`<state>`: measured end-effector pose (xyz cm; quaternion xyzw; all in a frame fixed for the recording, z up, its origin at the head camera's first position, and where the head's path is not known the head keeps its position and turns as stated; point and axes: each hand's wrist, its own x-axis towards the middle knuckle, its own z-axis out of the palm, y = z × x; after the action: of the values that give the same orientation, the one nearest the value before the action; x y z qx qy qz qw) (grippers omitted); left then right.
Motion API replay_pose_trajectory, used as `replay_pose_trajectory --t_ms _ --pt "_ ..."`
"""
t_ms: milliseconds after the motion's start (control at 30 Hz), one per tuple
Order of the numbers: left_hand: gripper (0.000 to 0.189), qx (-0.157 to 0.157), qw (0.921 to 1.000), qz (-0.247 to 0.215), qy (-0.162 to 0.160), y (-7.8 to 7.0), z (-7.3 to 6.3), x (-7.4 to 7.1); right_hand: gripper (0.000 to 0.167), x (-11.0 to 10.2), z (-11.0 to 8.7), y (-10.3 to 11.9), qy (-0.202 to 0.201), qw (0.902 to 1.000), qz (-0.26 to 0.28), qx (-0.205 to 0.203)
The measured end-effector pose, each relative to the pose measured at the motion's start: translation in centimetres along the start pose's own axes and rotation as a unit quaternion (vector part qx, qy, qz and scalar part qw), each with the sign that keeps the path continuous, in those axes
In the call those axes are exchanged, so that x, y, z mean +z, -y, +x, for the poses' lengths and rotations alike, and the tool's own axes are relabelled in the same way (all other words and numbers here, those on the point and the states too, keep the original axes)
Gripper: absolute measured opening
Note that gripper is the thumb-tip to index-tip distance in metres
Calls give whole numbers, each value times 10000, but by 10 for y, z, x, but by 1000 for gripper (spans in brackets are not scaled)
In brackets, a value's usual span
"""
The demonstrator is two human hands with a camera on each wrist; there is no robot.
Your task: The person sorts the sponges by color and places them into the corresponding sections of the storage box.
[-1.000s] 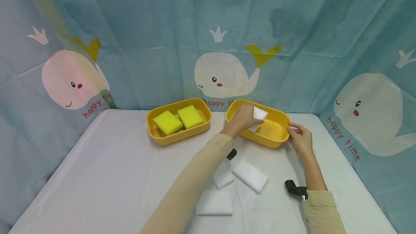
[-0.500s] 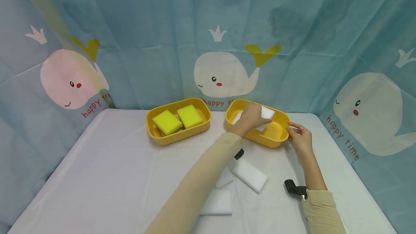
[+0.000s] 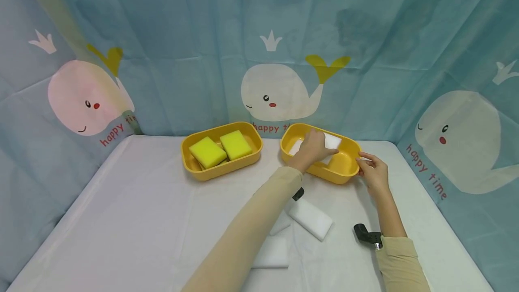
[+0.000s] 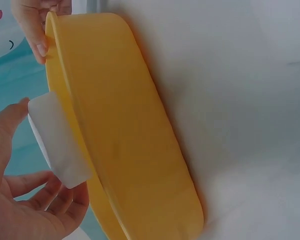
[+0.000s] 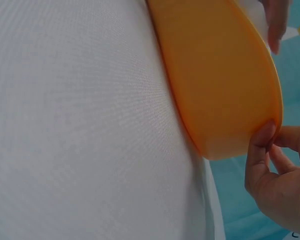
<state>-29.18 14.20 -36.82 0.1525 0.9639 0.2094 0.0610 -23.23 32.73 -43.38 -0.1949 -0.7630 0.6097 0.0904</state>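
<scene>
My left hand reaches into the right-hand yellow tray and holds a white sponge block. In the left wrist view, thumb and fingers grip the white block at opposite ends, just at the tray's rim. Left of that hand, another white sponge shows partly inside the same tray. My right hand pinches the tray's right end; the right wrist view has its thumb on the outside wall. The left hand hides part of the tray's inside.
To the left stands a second yellow tray with yellow sponges in it. White sponges lie on the white table in front, partly covered by the left sleeve. A blue whale-print curtain rises behind and at both sides.
My left hand has moved slightly right inside the tray with the white sponge, uncovering another white sponge to its left. The right hand stays on the tray's end.
</scene>
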Motion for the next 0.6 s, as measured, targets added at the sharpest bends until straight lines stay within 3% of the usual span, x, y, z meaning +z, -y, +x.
replay_pose_trajectory --t_ms 400,600 --pt "48 336 9994 17 -76 7 -4 -2 47 -1 0 1 13 10000 14 9" --pt "55 489 9986 -180 -16 11 -10 -5 48 -1 0 0 28 10000 51 24"
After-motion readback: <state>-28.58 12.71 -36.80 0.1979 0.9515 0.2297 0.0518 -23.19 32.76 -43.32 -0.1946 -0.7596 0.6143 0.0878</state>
